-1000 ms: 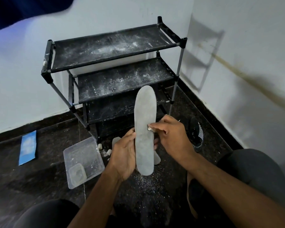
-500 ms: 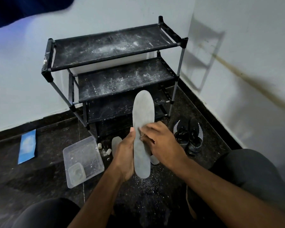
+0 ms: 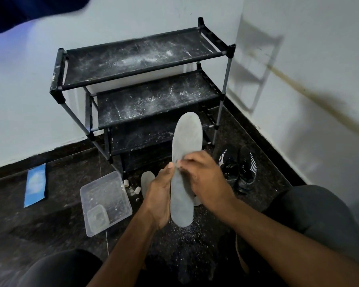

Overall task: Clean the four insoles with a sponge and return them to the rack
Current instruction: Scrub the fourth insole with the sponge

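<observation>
Grey insole [image 3: 183,179] held upright by left hand [image 3: 161,200], fingers wrapped behind; right hand [image 3: 207,181] fingertips curled against its face, sponge not discernible. Dusty rack [image 3: 141,79] behind, clear tub [image 3: 105,201] alongside.

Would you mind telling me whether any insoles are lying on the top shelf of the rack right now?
No, the rack's top shelf holds only white dust; one insole is gripped in the left hand, and another insole lies on the floor.

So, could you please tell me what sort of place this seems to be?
Probably a corner of a home, perhaps an entryway: a dusty black shoe rack stands against white walls, a pair of black sneakers sits on the dark stone floor.
</observation>
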